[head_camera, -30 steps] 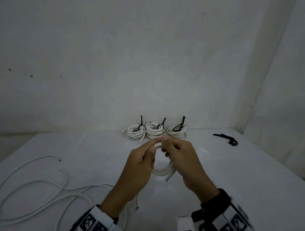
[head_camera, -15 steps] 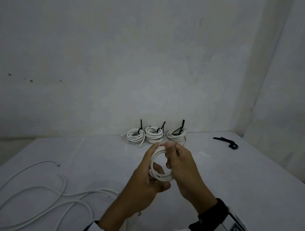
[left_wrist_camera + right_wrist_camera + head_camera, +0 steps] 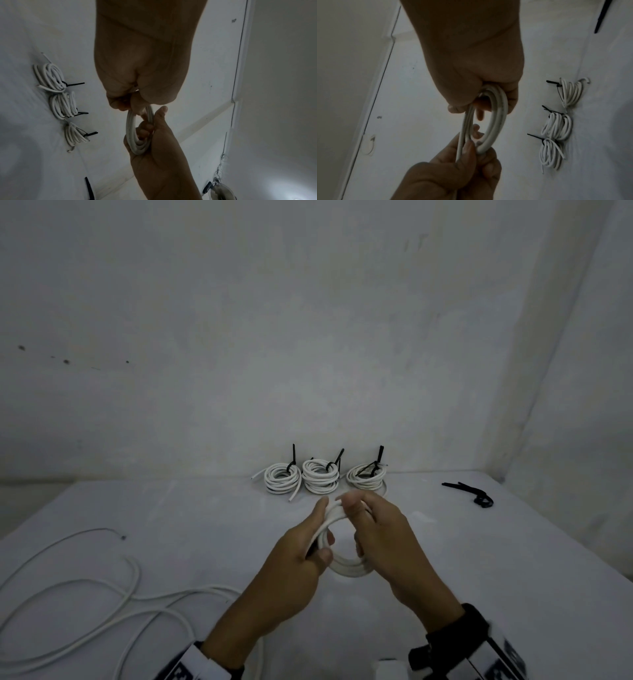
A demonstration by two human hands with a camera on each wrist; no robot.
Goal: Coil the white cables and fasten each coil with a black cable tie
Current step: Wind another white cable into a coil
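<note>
From the head view, the left hand (image 3: 301, 556) and right hand (image 3: 383, 535) are raised over the white table (image 3: 513, 559), fingers curled tight round a round white cable coil (image 3: 346, 568). Three tied white coils (image 3: 320, 475) sit behind, and loose black cable ties (image 3: 469, 493) lie far right. The left wrist view shows the right fingers (image 3: 144, 128) poking through the coil. The right wrist view shows the left thumb (image 3: 467, 150) pressing its strands.

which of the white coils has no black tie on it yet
The coil held in both hands, left hand and right hand. The three coils by the wall each carry a black tie.
</note>
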